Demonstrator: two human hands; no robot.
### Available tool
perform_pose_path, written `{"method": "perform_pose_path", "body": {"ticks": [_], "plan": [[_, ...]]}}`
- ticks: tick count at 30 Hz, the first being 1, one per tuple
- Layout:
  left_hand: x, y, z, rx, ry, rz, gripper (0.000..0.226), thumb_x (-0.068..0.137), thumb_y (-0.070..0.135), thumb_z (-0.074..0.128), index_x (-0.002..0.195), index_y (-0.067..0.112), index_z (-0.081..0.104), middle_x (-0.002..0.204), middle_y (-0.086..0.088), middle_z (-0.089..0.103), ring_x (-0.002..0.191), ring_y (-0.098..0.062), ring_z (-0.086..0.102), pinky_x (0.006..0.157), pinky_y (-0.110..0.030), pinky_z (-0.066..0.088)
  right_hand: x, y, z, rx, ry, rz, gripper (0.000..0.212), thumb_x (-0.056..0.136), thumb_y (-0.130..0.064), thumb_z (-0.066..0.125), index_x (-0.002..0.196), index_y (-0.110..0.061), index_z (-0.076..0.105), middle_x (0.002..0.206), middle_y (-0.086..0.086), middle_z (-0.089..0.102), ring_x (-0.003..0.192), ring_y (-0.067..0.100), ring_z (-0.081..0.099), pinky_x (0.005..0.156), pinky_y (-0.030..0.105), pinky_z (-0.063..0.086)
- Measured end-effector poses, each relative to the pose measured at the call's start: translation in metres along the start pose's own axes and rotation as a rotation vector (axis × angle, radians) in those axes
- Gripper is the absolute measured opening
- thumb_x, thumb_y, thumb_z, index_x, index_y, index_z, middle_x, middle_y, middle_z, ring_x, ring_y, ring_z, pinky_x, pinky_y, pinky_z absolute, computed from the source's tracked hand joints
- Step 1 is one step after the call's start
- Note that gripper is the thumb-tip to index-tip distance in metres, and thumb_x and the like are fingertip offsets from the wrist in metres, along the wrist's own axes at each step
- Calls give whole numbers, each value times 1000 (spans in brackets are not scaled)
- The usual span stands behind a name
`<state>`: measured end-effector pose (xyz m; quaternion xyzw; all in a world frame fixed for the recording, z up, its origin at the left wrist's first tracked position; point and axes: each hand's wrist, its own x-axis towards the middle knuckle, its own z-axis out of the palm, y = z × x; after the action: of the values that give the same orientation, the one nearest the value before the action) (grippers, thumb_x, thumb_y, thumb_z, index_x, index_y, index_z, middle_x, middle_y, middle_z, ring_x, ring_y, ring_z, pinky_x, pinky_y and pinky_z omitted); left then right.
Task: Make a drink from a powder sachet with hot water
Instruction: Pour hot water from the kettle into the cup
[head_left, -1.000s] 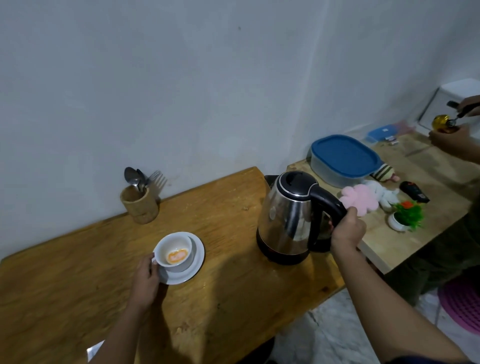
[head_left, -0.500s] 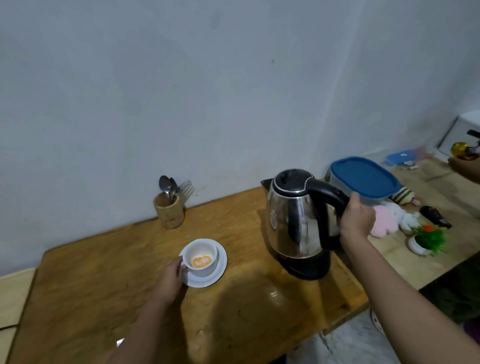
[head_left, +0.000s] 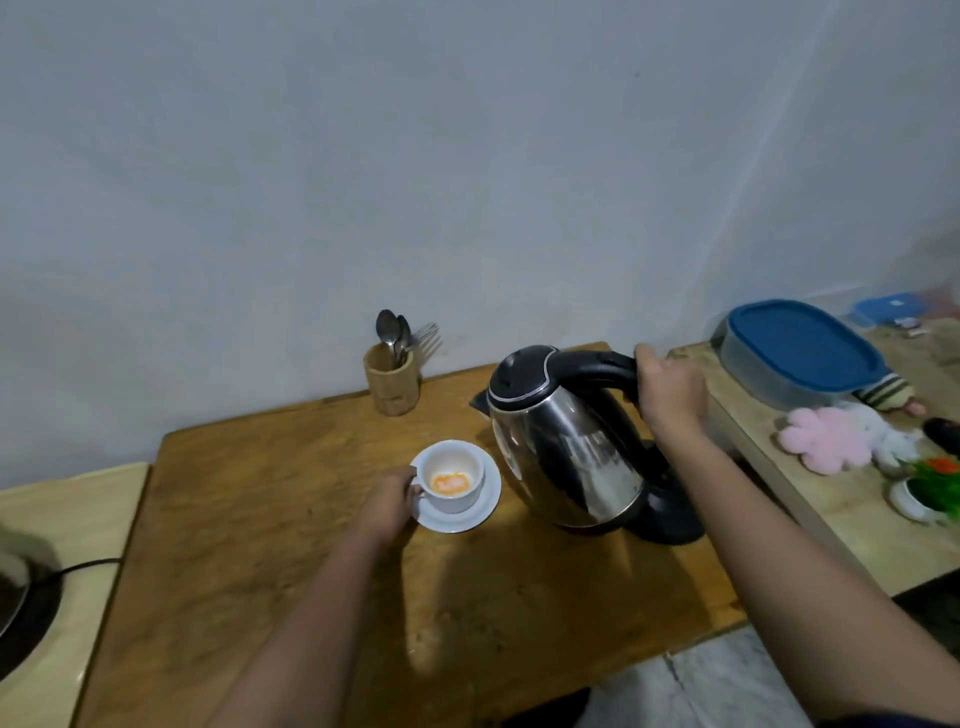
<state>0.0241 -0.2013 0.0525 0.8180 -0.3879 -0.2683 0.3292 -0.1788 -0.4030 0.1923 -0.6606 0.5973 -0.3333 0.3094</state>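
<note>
Steel kettle (head_left: 563, 452) off black base (head_left: 667, 514), tilted, spout toward cup (head_left: 451, 475). Right hand (head_left: 670, 392) wrapped round black handle (head_left: 597, 364). White cup on saucer (head_left: 485, 506), mid wooden table (head_left: 270, 545), just left of kettle; orange powder (head_left: 451, 483) at cup bottom. Left hand (head_left: 387, 501) closed on cup's left side. Wooden holder (head_left: 392, 382) with spoons, forks near wall behind cup. Blue-lidded box (head_left: 800, 353) on lighter table at right.

Dim, cool indoor light. I see soft arm shadows on the wooden table (head_left: 322, 519), falling toward the near edge. Pale reflections streak the steel kettle (head_left: 566, 457). Wide-angle bending curves the frame edges. Whole picture slightly soft; right-hand clutter blurred, corners darker.
</note>
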Motion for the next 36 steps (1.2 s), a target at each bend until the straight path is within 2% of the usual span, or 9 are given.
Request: {"method": "perform_pose_path", "body": {"ticks": [3,5,8,13,17,21,25,36], "plan": [[4,-3,-2,56,-41,-6,20,91,7,48,104,5,63,95,-3,56,89,-18,51,73,-26,35,-2,-4,13,-105,-98,-31,47,80,-43,39,51,-9,52,59,13,51,68,30,51,59,31,30],[6,-4,-3,77,-59,-28,16,91,9,47,99,13,60,95,-4,56,88,-18,51,72,-27,36,-5,-8,18,-135,-118,-44,48,82,-41,44,51,-7,56,54,10,49,61,30,48,54,32,30],[8,-5,-3,86,-61,-84,23,92,13,46,111,11,59,105,-9,61,90,-20,53,76,-29,39,-10,-15,23,-151,-118,-92,46,77,-41,44,51,-5,56,48,5,43,50,25,41,46,27,29],[8,-3,-3,100,-56,-108,28,93,11,45,118,8,57,117,-15,61,93,-19,51,78,-29,39,-12,-27,32,-208,-124,-187,46,82,-33,48,42,-13,38,44,2,36,45,23,36,46,28,25],[9,-3,-3,98,-59,-106,30,93,10,44,120,9,58,119,-14,61,93,-16,50,78,-28,37,-11,-34,37,-266,-171,-254,42,80,-34,47,45,-11,40,44,2,35,44,22,35,46,27,24],[10,-2,-6,109,-70,-125,34,93,12,45,126,10,54,127,-13,58,105,-22,53,83,-28,39,-13,-39,43,-315,-214,-325,42,80,-32,46,44,-12,36,42,0,32,42,21,32,46,25,24],[9,-2,-6,112,-70,-120,33,93,11,45,124,10,55,127,-15,58,101,-21,52,83,-29,39,-15,-42,48,-365,-231,-395,44,81,-32,46,43,-13,34,42,-2,30,41,19,29,45,23,22],[9,3,-3,117,-44,-166,34,93,10,46,126,10,54,130,-14,56,115,-27,52,94,-33,41,-10,-42,47,-396,-250,-447,43,81,-31,46,44,-12,37,42,-2,30,41,19,30,46,23,24]]}}
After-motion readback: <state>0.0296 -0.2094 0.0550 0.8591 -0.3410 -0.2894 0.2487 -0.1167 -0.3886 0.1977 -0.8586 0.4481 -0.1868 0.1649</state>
